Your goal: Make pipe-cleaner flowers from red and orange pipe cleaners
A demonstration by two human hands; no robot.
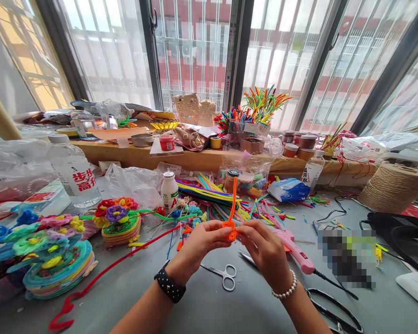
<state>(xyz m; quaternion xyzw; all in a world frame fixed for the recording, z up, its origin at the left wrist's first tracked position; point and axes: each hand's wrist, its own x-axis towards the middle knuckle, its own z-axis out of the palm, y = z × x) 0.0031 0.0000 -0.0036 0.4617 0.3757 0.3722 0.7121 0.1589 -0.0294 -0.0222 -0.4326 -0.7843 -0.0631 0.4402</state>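
An orange pipe cleaner point(234, 199) stands upright above a small looped orange piece point(231, 229) at the centre. My left hand point(202, 243) pinches the looped piece from the left, a dotted black band on the wrist. From the right, my right hand point(266, 250) has its fingers closed on the same piece; a beaded bracelet is on that wrist. Small silver scissors point(226, 277) lie on the table just below the hands. Beside my right hand rests a pink glue gun point(296, 253), partly hidden.
Colourful flower pieces point(55, 264) and a red pipe cleaner point(121, 257) are at the left. Bottles, including a large clear one point(73, 171), stand behind. Black-handled scissors point(334, 311) lie front right, a twine spool point(393, 188) farther back. Pipe cleaners point(209, 195) are scattered behind the hands.
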